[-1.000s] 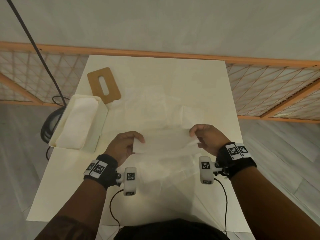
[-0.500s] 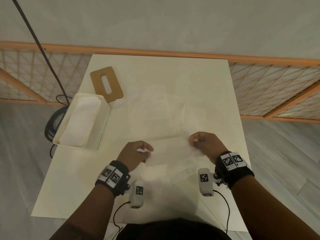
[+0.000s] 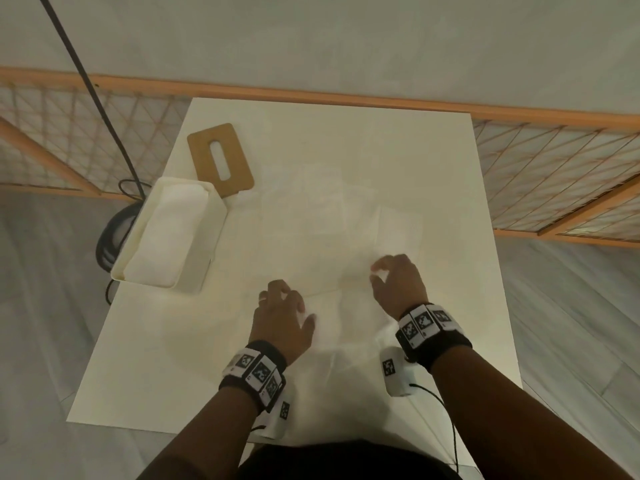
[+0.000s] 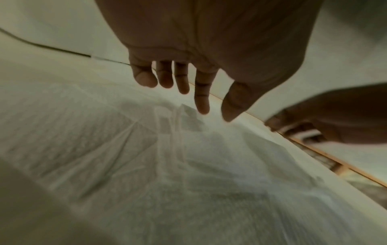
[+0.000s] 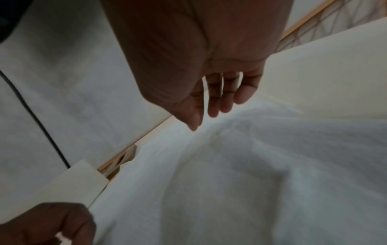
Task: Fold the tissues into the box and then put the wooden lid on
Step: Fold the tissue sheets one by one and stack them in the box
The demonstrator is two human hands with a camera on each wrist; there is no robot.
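A thin white tissue (image 3: 346,323) lies spread and creased on the white table (image 3: 138,358) between my hands. My left hand (image 3: 287,299) hovers low over its left part with straight fingers (image 4: 202,99) and holds nothing. My right hand (image 3: 381,275) is at the tissue's far right edge, where thumb and forefinger seem to pinch it; the tissue (image 5: 230,165) rises toward that thumb. The open cream box (image 3: 221,216) stands at the left with folded tissues (image 3: 166,244) inside. The wooden lid (image 3: 239,168), with a slot, lies flat behind the box.
More faint tissue sheets (image 3: 398,226) lie flat on the far middle and right of the table. An orange lattice railing (image 3: 554,168) runs behind and beside the table. A black cable (image 3: 104,109) hangs down at the left, with coils on the floor.
Both hands brought the held tissue down onto the table. The left hand let go of its corner and straightened its fingers. The right hand moved slightly away from me.
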